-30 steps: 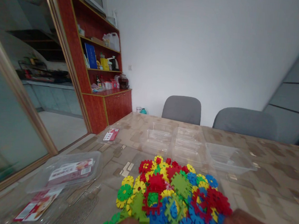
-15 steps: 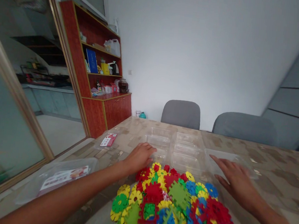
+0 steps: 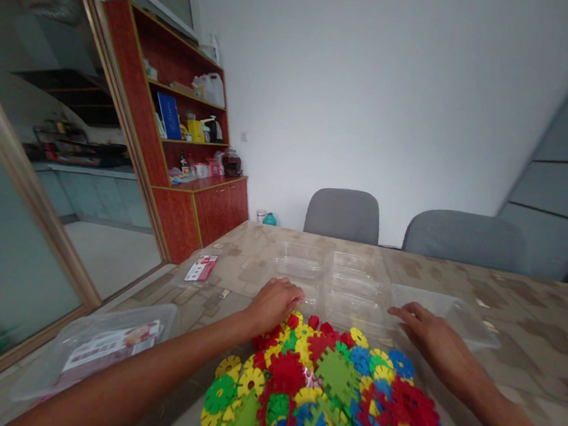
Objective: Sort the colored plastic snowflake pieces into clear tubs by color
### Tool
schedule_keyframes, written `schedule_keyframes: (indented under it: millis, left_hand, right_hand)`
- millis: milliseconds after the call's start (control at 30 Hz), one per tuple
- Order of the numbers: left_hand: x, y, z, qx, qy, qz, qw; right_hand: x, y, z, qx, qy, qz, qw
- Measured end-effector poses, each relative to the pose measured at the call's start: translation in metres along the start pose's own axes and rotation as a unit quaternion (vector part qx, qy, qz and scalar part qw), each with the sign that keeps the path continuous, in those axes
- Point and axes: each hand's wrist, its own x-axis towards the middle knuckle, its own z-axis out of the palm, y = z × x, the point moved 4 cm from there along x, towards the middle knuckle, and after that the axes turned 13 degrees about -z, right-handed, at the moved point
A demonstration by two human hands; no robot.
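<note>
My left hand is closed, with bent fingers at the near edge of a clear divided plastic tray and the far-left end of a pile of pieces. Its fingertips are partly hidden, so I cannot tell what they hold. The heaped plastic building pieces are red, yellow, green and blue: notched discs, toothed squares and frames. My right hand hovers open with slightly bent fingers, between the divided tray and a clear plastic container partly behind it. Nothing shows in that hand.
At the left lies a clear plastic tub with a printed label. Farther back is a small labelled packet. Two grey chairs stand beyond the patterned table, and a red-brown cabinet is at the back left.
My left hand has shifted slightly right and its fingers have curled more. My right hand has moved left and a little down, its fingers less spread. The view has turned slightly.
</note>
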Motion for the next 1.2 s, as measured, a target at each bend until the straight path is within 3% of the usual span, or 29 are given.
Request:
schedule_keyframes:
  millis: [600, 933, 1200]
  left_hand:
    - [0.009, 0.027, 0.002, 0.025, -0.009, -0.019, 0.999]
    - [0.007, 0.011, 0.000, 0.041, -0.015, -0.030, 0.999]
    - [0.004, -0.007, -0.004, 0.051, -0.014, -0.054, 0.997]
  right_hand:
    - [-0.023, 0.019, 0.000, 0.009, 0.015, 0.008, 1.000]
    - [-0.029, 0.030, -0.004, 0.003, 0.010, 0.017, 1.000]
    - [-0.052, 0.055, -0.013, 0.016, 0.037, 0.045, 0.998]
